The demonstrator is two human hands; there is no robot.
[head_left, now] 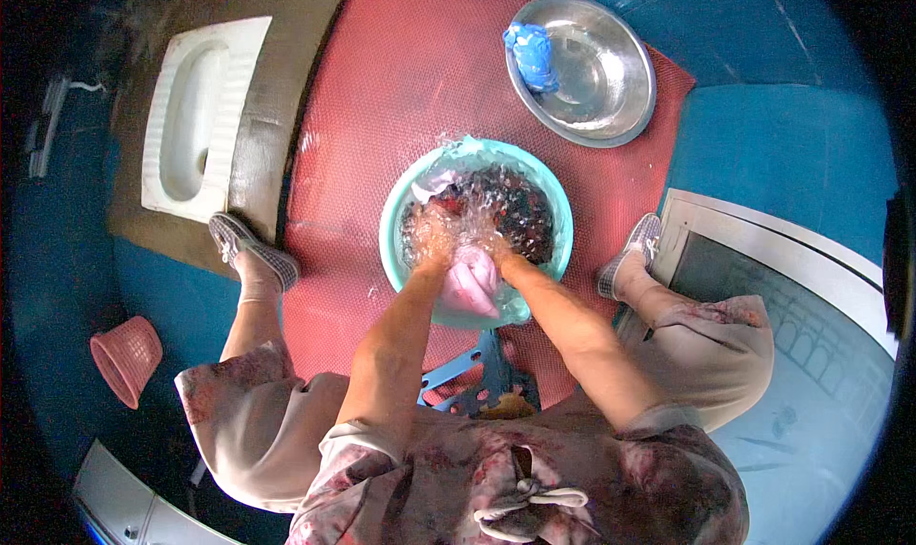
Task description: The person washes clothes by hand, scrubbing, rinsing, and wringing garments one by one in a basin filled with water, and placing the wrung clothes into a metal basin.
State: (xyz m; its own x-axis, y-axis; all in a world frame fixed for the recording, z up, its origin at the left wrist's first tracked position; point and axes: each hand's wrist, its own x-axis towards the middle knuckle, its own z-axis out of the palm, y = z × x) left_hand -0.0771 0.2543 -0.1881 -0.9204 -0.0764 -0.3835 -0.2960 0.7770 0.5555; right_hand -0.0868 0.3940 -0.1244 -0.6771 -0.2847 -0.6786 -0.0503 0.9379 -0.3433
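Between my feet stands a light turquoise basin (563,220) with water and wet clothes in it. Both my forearms reach down into it, and water splashes up around my wrists. My left hand (434,235) is under the churning water beside dark cloth (525,211). Close to it, on the other side of a pink cloth (470,280), my right hand (495,244) dips into the water. The pink cloth bulges up between my wrists at the near side. A pale lilac piece of cloth (434,185) shows at the far left. Splashing water hides the fingers of both hands.
A metal basin (611,82) holding a blue plastic bag (532,56) stands at the far right on the red textured mat (401,68). A white squat toilet (196,115) lies left, a pink basket (126,359) lower left. Part of a blue stool (453,368) shows beneath me.
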